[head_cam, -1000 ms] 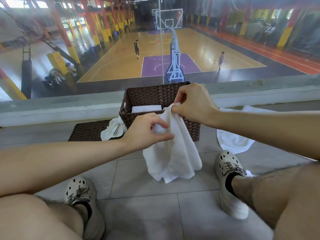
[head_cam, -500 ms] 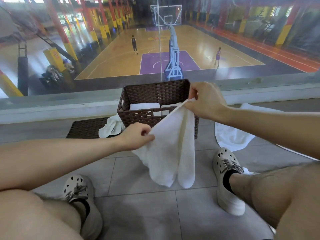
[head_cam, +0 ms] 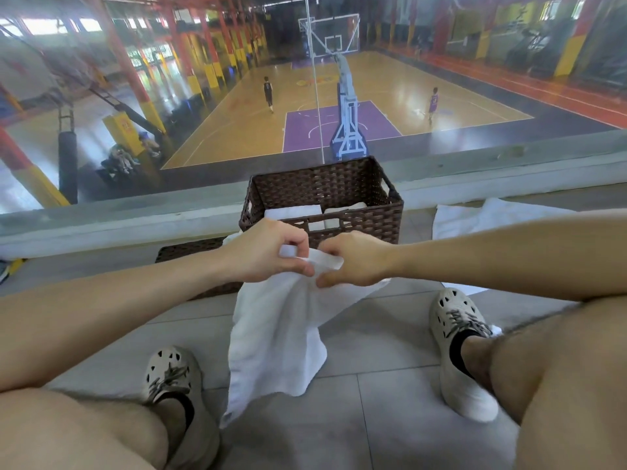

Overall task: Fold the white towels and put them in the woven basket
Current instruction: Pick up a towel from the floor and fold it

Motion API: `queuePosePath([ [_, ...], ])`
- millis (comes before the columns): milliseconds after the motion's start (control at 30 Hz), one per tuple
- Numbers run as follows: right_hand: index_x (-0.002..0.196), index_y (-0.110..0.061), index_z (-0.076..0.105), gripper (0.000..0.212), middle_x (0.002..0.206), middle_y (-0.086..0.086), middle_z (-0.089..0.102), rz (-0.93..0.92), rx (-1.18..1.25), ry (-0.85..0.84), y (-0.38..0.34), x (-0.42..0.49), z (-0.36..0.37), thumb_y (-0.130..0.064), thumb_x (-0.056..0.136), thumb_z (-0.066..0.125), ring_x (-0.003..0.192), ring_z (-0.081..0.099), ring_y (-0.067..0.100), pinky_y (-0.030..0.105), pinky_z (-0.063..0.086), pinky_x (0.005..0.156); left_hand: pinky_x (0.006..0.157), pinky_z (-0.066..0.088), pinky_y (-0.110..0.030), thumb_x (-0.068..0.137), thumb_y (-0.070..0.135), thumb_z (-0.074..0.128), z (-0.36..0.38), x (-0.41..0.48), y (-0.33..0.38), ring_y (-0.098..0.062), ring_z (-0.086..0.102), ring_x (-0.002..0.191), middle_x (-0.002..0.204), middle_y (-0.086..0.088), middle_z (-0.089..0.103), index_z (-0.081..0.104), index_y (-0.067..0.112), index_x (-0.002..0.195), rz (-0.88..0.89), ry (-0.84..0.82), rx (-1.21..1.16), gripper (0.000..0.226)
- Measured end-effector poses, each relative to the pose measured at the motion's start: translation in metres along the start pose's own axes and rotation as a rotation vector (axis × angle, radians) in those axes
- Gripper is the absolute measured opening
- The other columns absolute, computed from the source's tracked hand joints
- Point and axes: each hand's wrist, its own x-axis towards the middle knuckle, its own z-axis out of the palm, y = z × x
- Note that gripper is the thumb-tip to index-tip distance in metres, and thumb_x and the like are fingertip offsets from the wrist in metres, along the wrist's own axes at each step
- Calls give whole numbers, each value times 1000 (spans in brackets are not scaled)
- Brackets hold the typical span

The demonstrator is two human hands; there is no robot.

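A limp white terry towel (head_cam: pixel 281 330) is pinched at its top edge by left hand (head_cam: pixel 268 254) and right hand (head_cam: pixel 353 262); if a corner is dropped, the fold could be lost beside the dark brown woven basket (head_cam: pixel 325 191).

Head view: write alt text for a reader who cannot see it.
A seated person's left hand and right hand pinch the top edge of a white towel close together, letting it hang between their legs. Just behind stands a brown woven basket with folded towels inside; another towel lies on the floor to its right.
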Motion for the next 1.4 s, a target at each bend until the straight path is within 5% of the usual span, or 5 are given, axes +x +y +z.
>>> queuePosePath([
  [67,75,-25,58,33,77,-8,60,-43,-2,99,1,3,1,-46,95,73,79,58,20,37,44,71,73,46,-32,85,47,88,-3,-4,-6,-17,62,81,81,8,71,74,27,82,9,3,15,24],
  [400,92,-20,63,17,91,-8,65,-196,-87,382,3,-10,-23,-33,104,59,86,62,23,49,53,76,76,43,-30,80,54,90,3,-19,-33,-6,60,85,85,13,63,71,34,74,-59,-160,80,28],
  [667,105,-20,70,16,98,-6,65,-220,-84,392,9,-17,-31,-28,106,57,93,63,20,44,52,85,82,59,-39,80,34,95,11,-9,-3,-18,66,89,121,9,70,60,47,142,18,-223,-134,72],
  [1000,108,-16,74,24,105,0,73,-156,-44,440,0,-16,-36,-32,107,56,97,67,23,45,52,90,105,48,-31,75,48,96,39,-1,1,-18,49,125,132,-4,51,71,42,128,-15,-194,-76,59],
  [1400,100,-20,65,25,96,-4,63,-153,-167,398,31,-23,-34,-39,109,51,88,62,24,44,50,76,71,46,-32,76,61,90,8,-19,-33,-9,62,77,78,10,69,71,24,72,-159,128,-42,43],
])
